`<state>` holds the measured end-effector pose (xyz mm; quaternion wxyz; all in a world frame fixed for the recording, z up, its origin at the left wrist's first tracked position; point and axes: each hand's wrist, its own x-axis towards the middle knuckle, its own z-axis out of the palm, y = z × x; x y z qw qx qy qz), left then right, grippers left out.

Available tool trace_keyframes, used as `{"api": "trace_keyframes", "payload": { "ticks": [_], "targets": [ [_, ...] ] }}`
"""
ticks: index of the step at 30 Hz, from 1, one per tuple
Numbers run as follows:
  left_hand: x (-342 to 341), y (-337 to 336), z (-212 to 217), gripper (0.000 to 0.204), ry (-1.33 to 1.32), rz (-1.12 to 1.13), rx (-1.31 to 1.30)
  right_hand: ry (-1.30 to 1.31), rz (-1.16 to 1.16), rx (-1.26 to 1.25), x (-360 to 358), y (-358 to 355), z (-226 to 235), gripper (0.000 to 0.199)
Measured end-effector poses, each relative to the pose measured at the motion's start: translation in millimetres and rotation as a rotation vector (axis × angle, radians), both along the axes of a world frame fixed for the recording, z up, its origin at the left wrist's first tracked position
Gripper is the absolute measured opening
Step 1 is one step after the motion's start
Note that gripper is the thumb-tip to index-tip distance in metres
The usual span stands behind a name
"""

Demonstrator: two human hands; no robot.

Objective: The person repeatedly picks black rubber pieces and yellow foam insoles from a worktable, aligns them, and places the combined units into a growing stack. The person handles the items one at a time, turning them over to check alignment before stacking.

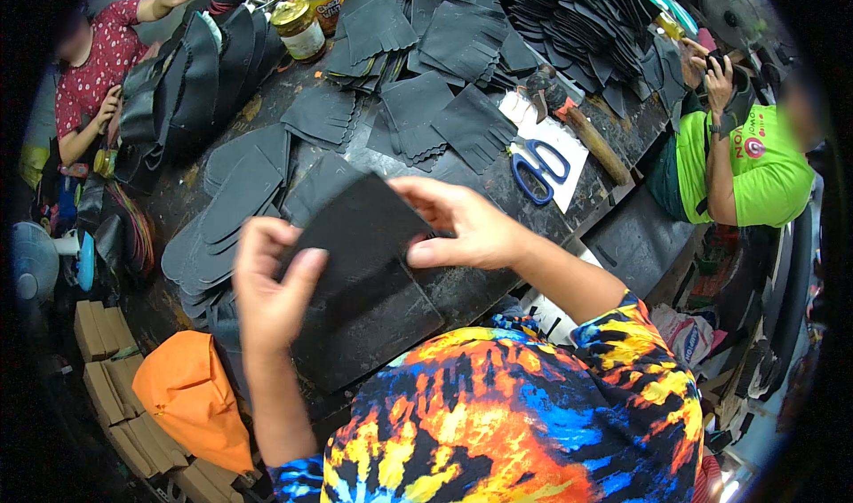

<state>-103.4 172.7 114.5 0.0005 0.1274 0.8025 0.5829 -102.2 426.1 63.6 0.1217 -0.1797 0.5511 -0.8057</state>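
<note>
A flat black piece that looks like leather is raised and tilted between my two hands over the near part of the worktable. My left hand grips its left edge, thumb on the near face, the other fingers partly behind it. My right hand pinches its right edge between thumb and fingers. Just beyond lie rounded black cut pieces, overlapping in a fan. Farther back are stacks of black pieces with notched, fringed edges. Blue-handled scissors rest on a white sheet right of my right hand.
A wooden-handled hammer lies beside the scissors. Two yellow-lidded jars stand at the back left, near large folded black pieces. Orange cloth and cardboard boxes sit lower left. Co-workers flank the table, one in green, one in red.
</note>
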Motion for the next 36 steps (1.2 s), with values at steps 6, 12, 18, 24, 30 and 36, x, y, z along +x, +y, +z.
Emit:
{"api": "trace_keyframes", "payload": {
  "ticks": [6,12,18,24,30,36],
  "targets": [
    [3.1,25.5,-26.2,0.04,0.057,0.174,0.012,-0.104,-0.169,0.184,-25.8,15.2,-3.1,0.044],
    [5.6,20.4,-26.8,0.049,-0.121,0.085,0.218,-0.217,-0.225,0.269,-38.1,24.9,-13.7,0.052],
    [34.5,37.7,-6.9,0.063,-0.144,0.036,0.266,0.513,-0.43,0.501,-16.1,14.4,16.3,0.024],
    [33.1,39.8,-22.2,0.047,-0.294,-0.075,0.546,0.763,-0.168,0.615,-7.4,21.4,29.9,0.039],
    [34.4,15.6,-31.5,0.049,-0.218,0.137,0.616,0.491,-0.855,1.229,-60.0,85.1,-20.4,0.045],
    [29.8,17.6,-37.6,0.052,-0.219,0.161,0.617,0.574,-0.935,1.433,-74.0,84.7,-42.4,0.036]
  ]
}}
